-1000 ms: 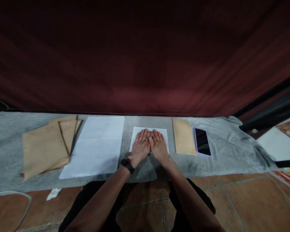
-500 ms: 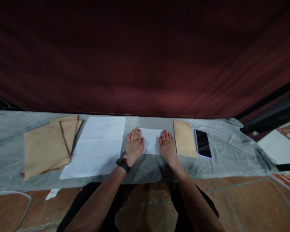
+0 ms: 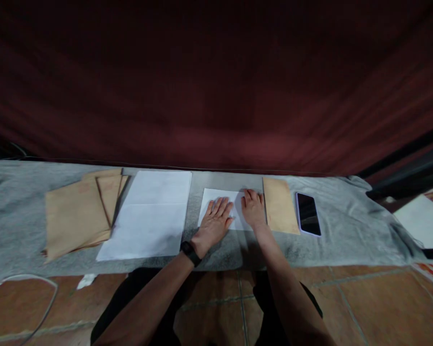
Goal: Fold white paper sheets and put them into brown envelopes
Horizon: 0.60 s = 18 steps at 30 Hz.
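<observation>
A small folded white sheet [image 3: 220, 194] lies on the grey cloth [image 3: 18, 216] in front of me. My left hand [image 3: 216, 222], with a black band at the wrist, lies flat on its left half, fingers stretched out. My right hand [image 3: 253, 209] rests on the sheet's right end, fingers slightly curled at the far right corner. Neither hand holds anything. Just right of my right hand lies a brown envelope [image 3: 279, 211], and beyond that a black phone [image 3: 308, 214].
A large white sheet [image 3: 149, 214] lies left of the folded one, with a pile of brown envelopes [image 3: 79, 214] further left. A dark red curtain hangs behind. Tiled floor [image 3: 364, 307] lies below the cloth's edge, with a cable [image 3: 39, 283] at left.
Both hands were together in the middle of the folded sheet, then slid apart to its ends. Now the left hand has come back toward the middle; the right stays at the right end.
</observation>
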### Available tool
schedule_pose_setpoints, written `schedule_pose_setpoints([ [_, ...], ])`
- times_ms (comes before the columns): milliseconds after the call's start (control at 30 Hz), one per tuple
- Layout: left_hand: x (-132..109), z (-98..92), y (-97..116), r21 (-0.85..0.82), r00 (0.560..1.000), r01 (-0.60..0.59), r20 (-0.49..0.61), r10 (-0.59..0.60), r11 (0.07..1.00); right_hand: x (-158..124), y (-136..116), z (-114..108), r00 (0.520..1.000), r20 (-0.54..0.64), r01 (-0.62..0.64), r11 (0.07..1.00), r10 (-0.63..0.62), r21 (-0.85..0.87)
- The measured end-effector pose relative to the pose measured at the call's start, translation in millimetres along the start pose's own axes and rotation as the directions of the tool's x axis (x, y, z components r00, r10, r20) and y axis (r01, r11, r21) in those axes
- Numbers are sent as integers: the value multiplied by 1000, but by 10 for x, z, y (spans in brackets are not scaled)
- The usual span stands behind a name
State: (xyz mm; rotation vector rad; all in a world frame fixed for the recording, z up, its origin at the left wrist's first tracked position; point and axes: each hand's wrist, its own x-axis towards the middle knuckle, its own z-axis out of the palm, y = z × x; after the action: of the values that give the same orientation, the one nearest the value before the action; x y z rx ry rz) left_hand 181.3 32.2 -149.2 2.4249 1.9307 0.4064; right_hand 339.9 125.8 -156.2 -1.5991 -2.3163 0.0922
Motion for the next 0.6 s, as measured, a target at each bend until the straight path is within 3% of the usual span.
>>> schedule_pose_setpoints([
  [233,-55,-13,-73,-18,999,-16,39,17,1000,38,51,-78,997,3,-79,997,79,10],
  [433,-55,-133,-150,-22,999,23,41,-22,999,50,201,-177,994,69,-100,972,87,214],
  [500,-56,-201,-158,-41,1000,25,16,-25,999,47,265,-218,983,62,-185,905,174,383],
  [600,-74,-306,-141,-106,998,-63,5,64,992,27,337,-271,948,106,-294,696,300,656],
])
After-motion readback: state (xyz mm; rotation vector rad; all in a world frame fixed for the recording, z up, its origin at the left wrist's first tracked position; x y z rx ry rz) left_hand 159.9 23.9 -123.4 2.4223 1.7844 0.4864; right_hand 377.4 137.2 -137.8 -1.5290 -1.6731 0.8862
